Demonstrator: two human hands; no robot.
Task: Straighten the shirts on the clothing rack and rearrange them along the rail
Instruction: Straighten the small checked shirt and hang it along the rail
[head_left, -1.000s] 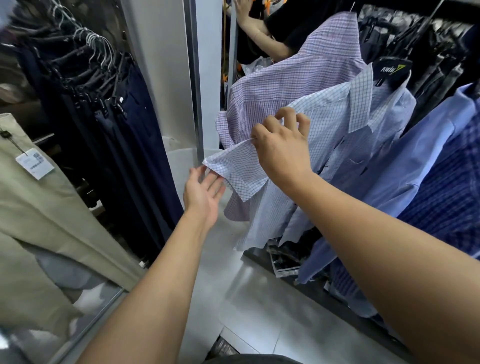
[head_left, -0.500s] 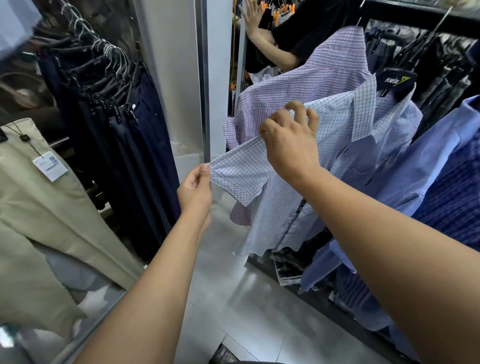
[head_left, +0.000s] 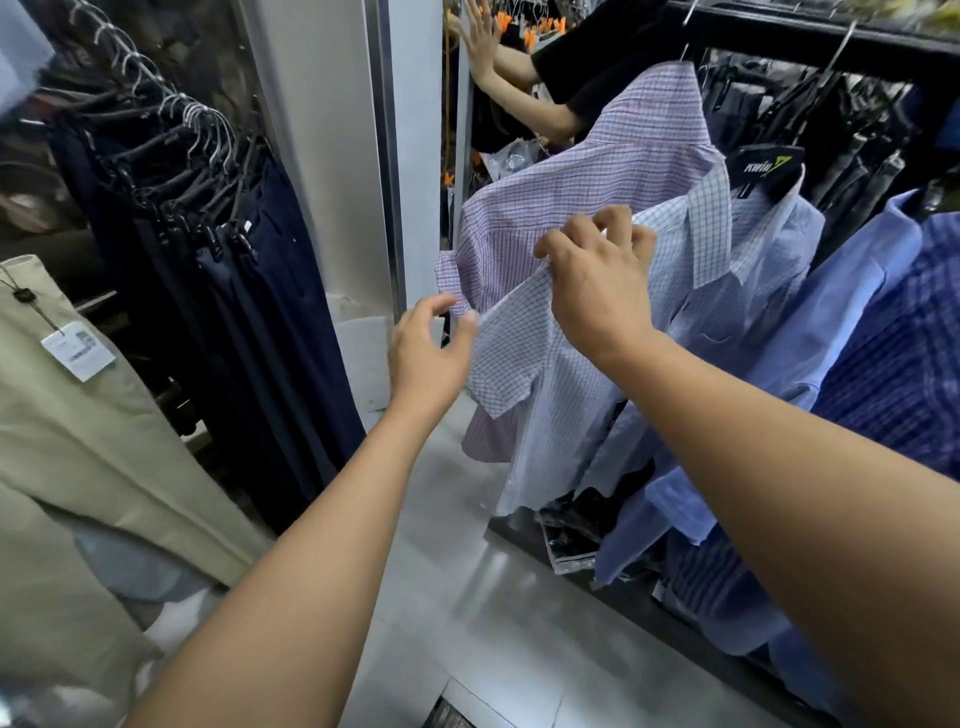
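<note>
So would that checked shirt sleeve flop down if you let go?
Probably yes: the checked shirt sleeve drapes and creases below the right hand gripping it. The fabric looks thin, so likely light. Its hemmed edge seems slightly firmer.

This is a clothing shop. Checked and blue shirts (head_left: 597, 171) hang crowded on a black rail (head_left: 779, 41) at the upper right, one on a branded hanger (head_left: 766, 169), and dark trousers (head_left: 280, 291) hang in a row from clip hangers (head_left: 197, 119) at the upper left. A beige garment (head_left: 104, 441) at the left edge carries a barcoded tag (head_left: 78, 351) on a string.
</note>
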